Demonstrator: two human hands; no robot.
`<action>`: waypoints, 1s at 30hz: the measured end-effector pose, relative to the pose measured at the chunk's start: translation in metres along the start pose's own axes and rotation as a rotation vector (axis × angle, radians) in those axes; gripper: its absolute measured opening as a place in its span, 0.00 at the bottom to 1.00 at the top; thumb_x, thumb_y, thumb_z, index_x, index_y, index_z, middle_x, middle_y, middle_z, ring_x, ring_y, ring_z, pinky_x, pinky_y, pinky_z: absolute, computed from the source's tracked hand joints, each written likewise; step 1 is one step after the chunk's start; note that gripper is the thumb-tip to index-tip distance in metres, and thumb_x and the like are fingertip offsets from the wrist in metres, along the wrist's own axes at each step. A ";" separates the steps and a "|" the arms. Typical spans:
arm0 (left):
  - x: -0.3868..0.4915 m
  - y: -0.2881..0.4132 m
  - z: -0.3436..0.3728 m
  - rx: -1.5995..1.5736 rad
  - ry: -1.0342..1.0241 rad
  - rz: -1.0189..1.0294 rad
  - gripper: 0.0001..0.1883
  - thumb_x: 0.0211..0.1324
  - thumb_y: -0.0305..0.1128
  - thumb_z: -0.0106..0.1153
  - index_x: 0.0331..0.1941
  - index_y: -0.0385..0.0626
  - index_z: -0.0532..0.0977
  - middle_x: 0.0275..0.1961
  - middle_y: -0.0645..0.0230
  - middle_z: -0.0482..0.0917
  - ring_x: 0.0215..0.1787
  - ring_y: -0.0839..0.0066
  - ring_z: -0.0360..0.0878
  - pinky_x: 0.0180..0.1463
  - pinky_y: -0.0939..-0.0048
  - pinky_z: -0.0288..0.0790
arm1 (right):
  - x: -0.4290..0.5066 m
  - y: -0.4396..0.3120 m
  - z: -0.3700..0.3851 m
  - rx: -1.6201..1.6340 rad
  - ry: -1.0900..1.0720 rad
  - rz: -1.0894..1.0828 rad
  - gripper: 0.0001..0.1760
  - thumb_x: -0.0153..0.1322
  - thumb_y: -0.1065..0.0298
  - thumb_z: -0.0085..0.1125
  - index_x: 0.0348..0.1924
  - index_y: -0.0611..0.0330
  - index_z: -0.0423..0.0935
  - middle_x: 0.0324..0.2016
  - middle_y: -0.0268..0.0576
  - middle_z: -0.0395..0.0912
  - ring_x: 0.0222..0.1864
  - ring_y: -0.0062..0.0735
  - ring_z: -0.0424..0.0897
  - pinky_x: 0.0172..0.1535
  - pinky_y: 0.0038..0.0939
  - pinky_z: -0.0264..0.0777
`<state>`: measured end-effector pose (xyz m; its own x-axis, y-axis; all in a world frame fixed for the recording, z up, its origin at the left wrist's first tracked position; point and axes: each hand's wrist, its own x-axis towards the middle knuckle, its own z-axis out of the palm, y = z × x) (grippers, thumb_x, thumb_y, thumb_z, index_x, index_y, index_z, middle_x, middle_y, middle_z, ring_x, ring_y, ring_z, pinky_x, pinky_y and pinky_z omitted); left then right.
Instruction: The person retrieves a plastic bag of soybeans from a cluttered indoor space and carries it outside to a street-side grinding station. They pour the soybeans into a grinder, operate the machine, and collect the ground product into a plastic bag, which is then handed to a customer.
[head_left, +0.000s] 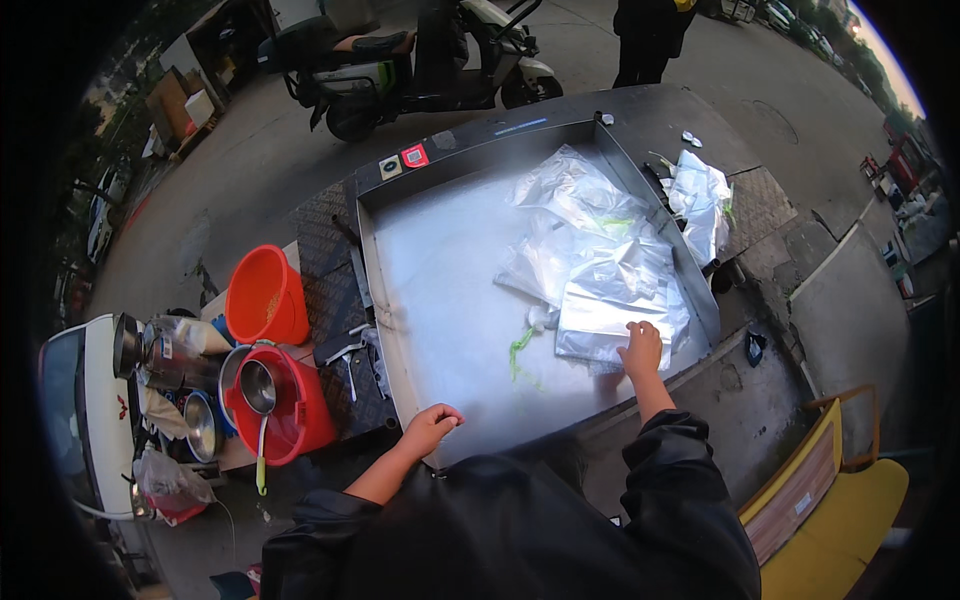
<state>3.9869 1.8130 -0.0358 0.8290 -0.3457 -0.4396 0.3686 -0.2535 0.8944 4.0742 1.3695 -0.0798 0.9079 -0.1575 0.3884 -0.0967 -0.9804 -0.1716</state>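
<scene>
A shallow metal tray (457, 300) with raised sides lies before me. A loose pile of clear plastic bags (574, 187) covers its right half, and a flat stack of plastic bags (600, 319) lies at the pile's near end. My right hand (643, 351) is over the near right part of that stack, fingers a little apart; no bag is visibly gripped. Over the tray's near left corner, my left hand (431, 429) has its fingers curled in, with nothing visible in it. A green plastic tie strip (517, 351) trails on the metal beside the stack.
At left stand an orange bucket (262, 292) and a red bucket (311, 420) with a ladle (259, 386) across it. More plastic bags (697, 199) lie outside the tray's right wall. A yellow chair (840, 517) is at lower right. An electric scooter (420, 75) and a person (649, 41) are beyond.
</scene>
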 end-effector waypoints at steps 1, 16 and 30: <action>0.006 0.007 0.018 0.083 0.023 -0.052 0.08 0.60 0.31 0.53 0.41 0.41 0.76 0.39 0.70 0.79 0.43 0.81 0.74 0.49 0.76 0.68 | 0.016 0.015 0.004 0.012 -0.211 -0.052 0.11 0.55 0.64 0.66 0.31 0.51 0.79 0.33 0.42 0.77 0.39 0.41 0.76 0.50 0.40 0.64; 0.203 0.152 0.208 -0.300 -0.127 -0.133 0.14 0.59 0.34 0.52 0.46 0.41 0.74 0.42 0.67 0.80 0.43 0.78 0.77 0.49 0.76 0.69 | 0.079 0.059 -0.004 0.261 -0.455 -0.220 0.12 0.60 0.61 0.64 0.31 0.59 0.77 0.27 0.45 0.77 0.34 0.45 0.77 0.39 0.41 0.71; 0.251 0.176 0.233 -0.536 0.241 -0.280 0.19 0.64 0.36 0.46 0.55 0.38 0.66 0.37 0.61 0.80 0.37 0.74 0.79 0.40 0.73 0.71 | 0.151 0.049 -0.031 1.091 -0.709 0.329 0.13 0.69 0.63 0.58 0.38 0.64 0.77 0.27 0.41 0.77 0.33 0.29 0.79 0.39 0.28 0.72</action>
<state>4.1615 1.4707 -0.0079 0.7193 -0.1037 -0.6869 0.6914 0.2030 0.6933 4.1938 1.2940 -0.0012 0.9515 0.0538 -0.3029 -0.2792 -0.2621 -0.9238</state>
